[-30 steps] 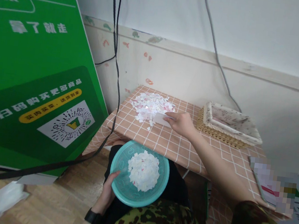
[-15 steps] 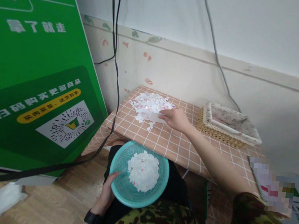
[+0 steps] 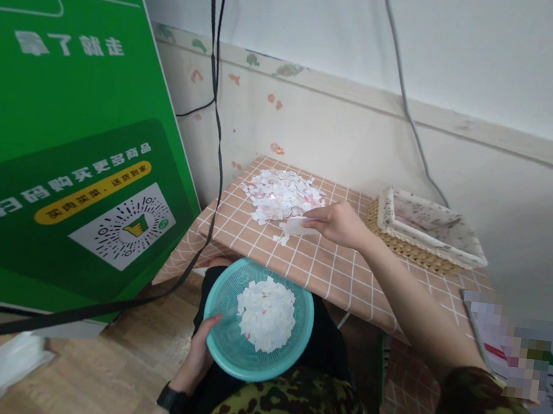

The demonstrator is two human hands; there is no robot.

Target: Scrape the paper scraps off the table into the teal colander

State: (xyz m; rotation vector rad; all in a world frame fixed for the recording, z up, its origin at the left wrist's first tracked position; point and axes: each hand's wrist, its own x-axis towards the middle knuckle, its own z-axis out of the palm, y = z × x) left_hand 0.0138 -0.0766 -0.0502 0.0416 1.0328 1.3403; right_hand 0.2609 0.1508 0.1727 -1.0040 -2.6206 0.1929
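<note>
My left hand (image 3: pixel 201 351) grips the rim of a teal plastic basket (image 3: pixel 305 298), thumb over the edge. The basket rests on my lap below the table's front edge and holds a mound of white paper scraps (image 3: pixel 266 314), a few with red marks. Over the table, my right hand (image 3: pixel 337 223) pinches a flat white card (image 3: pixel 299 226). The card's far end meets the near right edge of a spread pile of white and pinkish paper scraps (image 3: pixel 278 194). A few loose scraps lie just in front of that pile.
A wicker basket (image 3: pixel 402 248) with a floral cloth lining stands at the table's back right. The table wears a brown checked cloth (image 3: pixel 347 289). Black cables (image 3: pixel 219 160) hang at left before a green cabinet (image 3: pixel 68 94). A white bag (image 3: pixel 18 363) lies on the floor.
My right hand and the card have shifted slightly right and toward me, along the pile's near edge. My left hand still holds the teal basket in place.
</note>
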